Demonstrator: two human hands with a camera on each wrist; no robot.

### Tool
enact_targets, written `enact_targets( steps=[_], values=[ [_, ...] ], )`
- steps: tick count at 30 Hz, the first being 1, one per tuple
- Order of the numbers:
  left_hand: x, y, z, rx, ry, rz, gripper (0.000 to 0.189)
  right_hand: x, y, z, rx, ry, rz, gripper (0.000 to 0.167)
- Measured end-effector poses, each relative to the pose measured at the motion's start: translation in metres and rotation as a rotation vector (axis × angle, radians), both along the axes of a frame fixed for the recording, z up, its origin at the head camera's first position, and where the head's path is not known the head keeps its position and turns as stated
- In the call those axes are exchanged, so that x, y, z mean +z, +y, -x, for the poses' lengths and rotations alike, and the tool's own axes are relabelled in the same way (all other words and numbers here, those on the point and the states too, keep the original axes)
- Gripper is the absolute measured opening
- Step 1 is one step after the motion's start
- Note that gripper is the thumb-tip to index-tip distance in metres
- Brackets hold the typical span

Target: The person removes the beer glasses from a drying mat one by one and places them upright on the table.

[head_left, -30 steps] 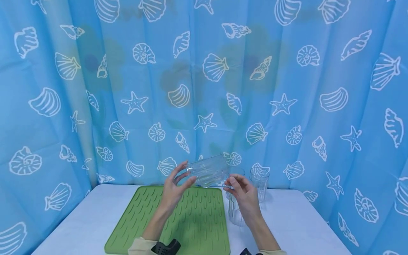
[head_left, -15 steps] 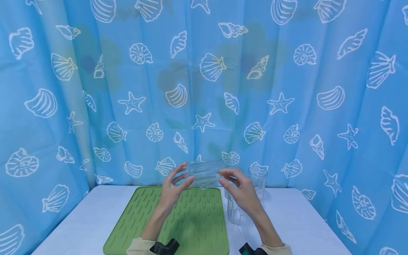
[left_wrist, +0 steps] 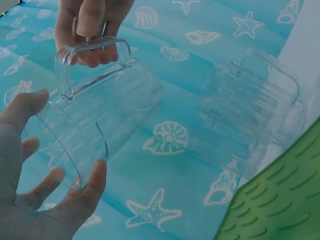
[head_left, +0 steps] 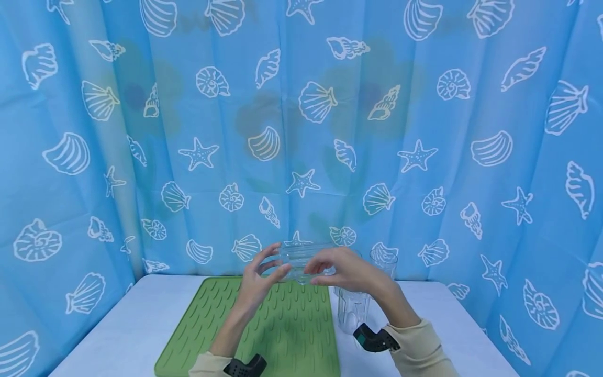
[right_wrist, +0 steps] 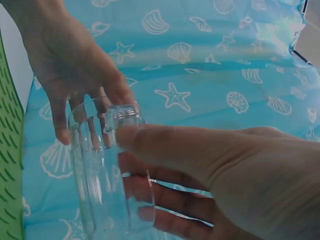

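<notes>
A clear ribbed mug (head_left: 296, 255) is held sideways in the air above the far part of the green mat. My left hand (head_left: 261, 275) grips it round the rim end, thumb on one side and fingers spread on the other, as the left wrist view shows. My right hand (head_left: 347, 269) comes from the right, its fingers curled round the mug's handle (left_wrist: 64, 75). In the right wrist view the thumb of that hand (right_wrist: 240, 170) lies on the handle and covers part of it. The base end of the mug (left_wrist: 137, 90) points right in the head view.
A green ribbed drying mat (head_left: 245, 335) lies on the white table (head_left: 118, 324). More clear mugs (head_left: 353, 312) stand right of the mat, near my right forearm, partly hidden by that hand. A blue shell-print curtain (head_left: 301, 131) hangs behind the table.
My right hand has moved left from the mug's base end and now holds the handle. The mug has tipped to nearly level. My left hand keeps its grip at the rim.
</notes>
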State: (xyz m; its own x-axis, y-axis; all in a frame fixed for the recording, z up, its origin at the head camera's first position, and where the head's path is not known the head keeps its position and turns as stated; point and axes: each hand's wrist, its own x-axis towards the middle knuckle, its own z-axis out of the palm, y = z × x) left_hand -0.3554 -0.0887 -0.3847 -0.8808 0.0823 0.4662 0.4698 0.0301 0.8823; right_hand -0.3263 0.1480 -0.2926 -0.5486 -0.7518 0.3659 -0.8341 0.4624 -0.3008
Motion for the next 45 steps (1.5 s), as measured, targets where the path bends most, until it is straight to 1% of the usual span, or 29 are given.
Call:
enact_targets(
  steps=[2,5,10,16,22,29,34,40,43,45],
  values=[
    [0.000,0.000,-0.001,-0.005,0.004,0.003,0.057,0.004,-0.002,0.000,-0.001,-0.019,-0.053,0.019],
    [0.001,0.000,-0.001,-0.012,0.011,0.008,0.055,0.007,-0.004,0.001,0.000,-0.038,-0.105,0.018],
    [0.003,0.000,-0.001,-0.017,0.010,0.020,0.054,0.008,-0.006,0.004,0.028,-0.057,-0.131,0.017],
    [0.003,0.001,-0.002,-0.011,0.012,0.041,0.058,0.008,-0.006,0.004,0.043,-0.050,-0.139,0.015],
    [0.001,0.003,-0.002,-0.022,0.037,0.040,0.058,0.005,-0.003,0.004,0.069,-0.045,-0.114,0.013],
    [0.002,0.005,-0.003,-0.018,0.027,0.068,0.059,-0.001,0.002,0.005,0.086,0.002,-0.099,0.013],
    [0.003,0.005,-0.004,-0.038,0.021,0.086,0.062,-0.006,0.004,0.004,0.089,0.008,-0.067,0.012],
    [0.003,0.003,-0.006,-0.074,0.006,0.120,0.070,-0.014,0.010,0.005,0.122,0.015,-0.006,0.012],
    [0.003,0.002,-0.006,-0.080,0.010,0.147,0.072,-0.018,0.014,0.006,0.152,0.036,0.045,0.012],
    [0.003,0.001,-0.007,-0.071,0.020,0.171,0.072,-0.021,0.017,0.006,0.170,0.053,0.086,0.012]
  ],
)
